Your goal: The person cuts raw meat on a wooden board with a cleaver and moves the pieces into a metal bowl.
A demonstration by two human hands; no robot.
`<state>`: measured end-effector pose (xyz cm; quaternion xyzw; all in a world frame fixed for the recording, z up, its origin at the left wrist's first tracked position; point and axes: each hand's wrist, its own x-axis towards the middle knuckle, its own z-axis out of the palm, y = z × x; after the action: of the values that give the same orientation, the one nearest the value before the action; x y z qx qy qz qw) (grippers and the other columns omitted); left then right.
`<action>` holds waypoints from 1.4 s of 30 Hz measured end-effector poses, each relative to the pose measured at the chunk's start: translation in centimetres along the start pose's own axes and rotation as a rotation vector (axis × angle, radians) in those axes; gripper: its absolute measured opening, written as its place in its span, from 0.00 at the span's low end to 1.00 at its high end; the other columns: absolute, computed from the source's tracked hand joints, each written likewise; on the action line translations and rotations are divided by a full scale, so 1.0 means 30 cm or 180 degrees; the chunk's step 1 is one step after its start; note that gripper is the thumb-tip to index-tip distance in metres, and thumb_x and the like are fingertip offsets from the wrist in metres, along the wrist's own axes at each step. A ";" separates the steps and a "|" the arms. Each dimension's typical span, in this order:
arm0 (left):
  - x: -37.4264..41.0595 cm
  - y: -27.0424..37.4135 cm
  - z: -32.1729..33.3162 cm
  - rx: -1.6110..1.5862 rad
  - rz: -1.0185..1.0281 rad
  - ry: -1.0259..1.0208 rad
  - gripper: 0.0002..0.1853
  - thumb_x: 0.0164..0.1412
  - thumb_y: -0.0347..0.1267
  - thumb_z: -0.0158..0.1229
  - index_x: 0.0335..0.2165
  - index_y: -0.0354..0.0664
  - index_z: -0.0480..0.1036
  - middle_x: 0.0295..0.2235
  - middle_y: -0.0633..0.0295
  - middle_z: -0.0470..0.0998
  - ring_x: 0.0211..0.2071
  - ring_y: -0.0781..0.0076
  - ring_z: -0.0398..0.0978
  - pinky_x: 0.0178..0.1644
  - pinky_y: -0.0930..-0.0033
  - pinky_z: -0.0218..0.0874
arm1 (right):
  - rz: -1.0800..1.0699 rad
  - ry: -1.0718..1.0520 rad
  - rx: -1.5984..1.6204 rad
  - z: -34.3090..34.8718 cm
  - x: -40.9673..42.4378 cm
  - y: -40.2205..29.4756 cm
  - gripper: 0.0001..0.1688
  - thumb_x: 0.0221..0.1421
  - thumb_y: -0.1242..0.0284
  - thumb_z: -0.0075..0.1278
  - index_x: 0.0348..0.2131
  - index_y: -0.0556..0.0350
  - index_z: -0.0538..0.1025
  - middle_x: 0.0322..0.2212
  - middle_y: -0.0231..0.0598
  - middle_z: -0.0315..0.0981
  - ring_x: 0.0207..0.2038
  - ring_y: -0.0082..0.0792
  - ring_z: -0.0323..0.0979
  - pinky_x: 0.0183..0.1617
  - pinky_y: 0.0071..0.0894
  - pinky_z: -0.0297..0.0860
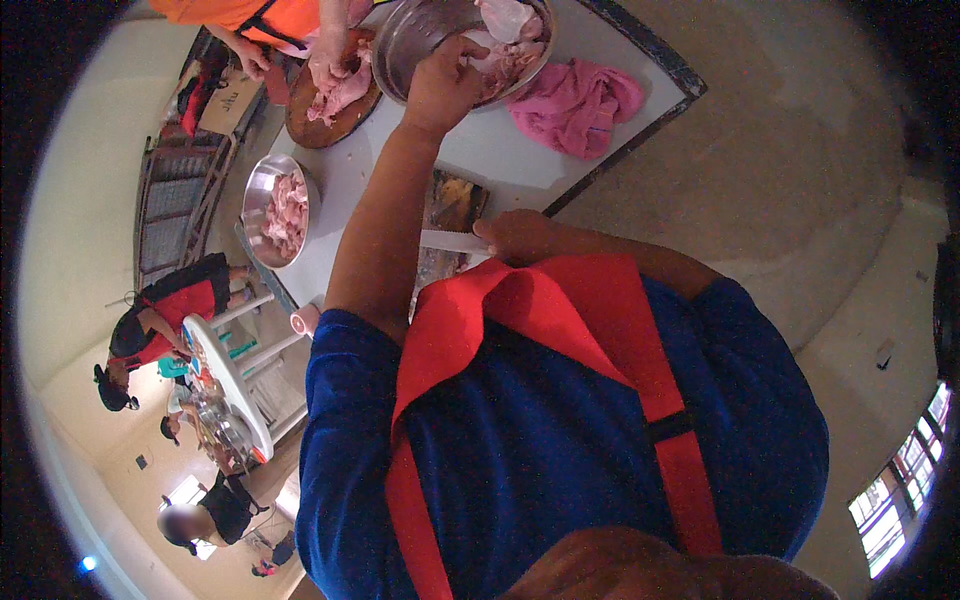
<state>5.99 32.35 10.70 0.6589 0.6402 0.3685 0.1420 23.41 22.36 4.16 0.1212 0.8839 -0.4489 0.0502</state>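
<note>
My left hand point(446, 82) reaches over the near rim of a large metal basin point(390, 56). Its fingers curl above raw chicken pieces point(510, 64) inside; whether they grip one is hidden. A clear plastic bag point(506, 19) with pale contents lies at the basin's far side. Close to my red apron point(517, 300), my right hand point(517, 232) is low, its fingertips by a pale flat strip point(454, 240). I cannot tell whether it holds that strip. A dark printed surface point(454, 199) shows just beyond the strip, partly behind my left forearm.
Beside the basin lies a pink cloth point(581, 109). Another person's hands point(330, 67) touch raw chicken point(345, 94) on a round wooden board point(304, 124). A metal bowl point(251, 187) of cut meat stands near the left edge. People work at a white table point(247, 420) farther off.
</note>
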 end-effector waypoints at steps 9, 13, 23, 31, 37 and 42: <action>-0.151 0.032 -0.229 0.1259 0.0579 0.0353 0.08 0.43 0.24 0.53 0.28 0.39 0.70 0.26 0.54 0.73 0.25 0.60 0.73 0.31 0.64 0.64 | 0.0443 -0.0172 -0.0301 0.015 0.039 -0.010 0.15 0.48 0.65 0.42 0.34 0.55 0.64 0.26 0.53 0.70 0.32 0.55 0.69 0.36 0.51 0.63; -0.394 0.015 -0.366 0.0891 -0.0376 0.0439 0.07 0.44 0.23 0.53 0.28 0.38 0.70 0.28 0.56 0.73 0.27 0.61 0.73 0.31 0.65 0.64 | 0.0499 -0.0153 -0.0204 -0.007 0.039 -0.012 0.15 0.48 0.67 0.44 0.35 0.55 0.64 0.28 0.52 0.70 0.34 0.56 0.68 0.36 0.50 0.63; -1.170 -0.079 -0.300 0.1306 -0.2590 0.1421 0.07 0.43 0.31 0.57 0.25 0.39 0.72 0.27 0.56 0.73 0.29 0.61 0.73 0.33 0.64 0.64 | 0.0204 -0.0192 -0.0356 0.030 0.119 -0.064 0.16 0.48 0.66 0.45 0.35 0.57 0.63 0.27 0.57 0.69 0.35 0.58 0.68 0.37 0.54 0.63; -1.226 -0.020 -0.187 0.1844 -0.3264 0.0889 0.12 0.43 0.40 0.54 0.30 0.49 0.73 0.33 0.61 0.72 0.35 0.59 0.70 0.40 0.53 0.56 | -0.0101 -0.0121 -0.0454 0.087 0.143 -0.154 0.16 0.48 0.69 0.46 0.35 0.59 0.63 0.27 0.58 0.69 0.33 0.59 0.67 0.35 0.51 0.63; -1.240 -0.109 -0.137 0.1840 -0.2992 0.1369 0.09 0.46 0.37 0.53 0.29 0.51 0.73 0.31 0.63 0.73 0.34 0.60 0.71 0.36 0.53 0.57 | 0.0126 -0.0068 -0.0531 0.133 0.135 -0.181 0.17 0.47 0.69 0.47 0.36 0.59 0.63 0.27 0.58 0.69 0.33 0.59 0.68 0.35 0.51 0.63; -1.263 -0.133 -0.116 0.1742 -0.2769 0.1578 0.09 0.47 0.37 0.54 0.30 0.51 0.73 0.29 0.64 0.74 0.32 0.60 0.71 0.34 0.55 0.56 | 0.0373 -0.0024 -0.0602 0.139 0.106 -0.200 0.18 0.47 0.69 0.47 0.37 0.59 0.63 0.28 0.57 0.69 0.33 0.57 0.68 0.35 0.52 0.63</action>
<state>4.18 -4.02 -1.05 0.2413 0.9389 0.2404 -0.0497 18.69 16.14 5.74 0.1657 0.9135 -0.3603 0.0909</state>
